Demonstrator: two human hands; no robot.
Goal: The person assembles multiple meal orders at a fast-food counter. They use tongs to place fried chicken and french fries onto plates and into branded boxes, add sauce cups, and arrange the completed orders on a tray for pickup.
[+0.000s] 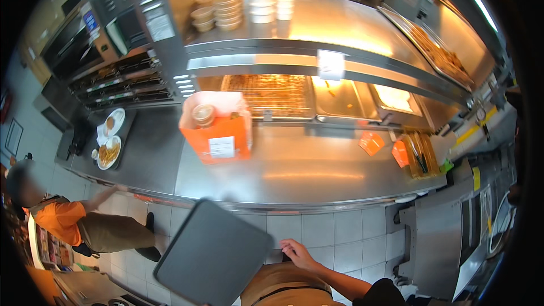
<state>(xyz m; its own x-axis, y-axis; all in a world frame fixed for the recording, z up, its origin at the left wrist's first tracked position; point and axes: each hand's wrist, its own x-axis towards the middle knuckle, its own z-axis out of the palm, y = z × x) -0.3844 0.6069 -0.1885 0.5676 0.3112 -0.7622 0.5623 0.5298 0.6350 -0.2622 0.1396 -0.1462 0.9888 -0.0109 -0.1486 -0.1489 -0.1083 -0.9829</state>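
Observation:
A dark grey serving tray [212, 252] is tilted in front of my body, below the counter's front edge. My left hand does not show; the tray covers the area where it could be. Just off the tray's right corner is my right hand [297, 253], its fingers loosely bent and apart, with nothing visible in them. On the counter [294, 164] ahead stands an orange and white paper bag [212, 130] with a white label on its front. A round lidded tub [203, 114] shows at its open top.
Left on the counter, a dark tray carries plates of food [109, 152]. A co-worker in an orange shirt [59, 222] stands there, an arm toward the counter. Beyond are a wire rack [269, 96] and metal pans [343, 99]. Stacked tubs [228, 8] sit on the shelf; orange cartons [371, 143] lie right.

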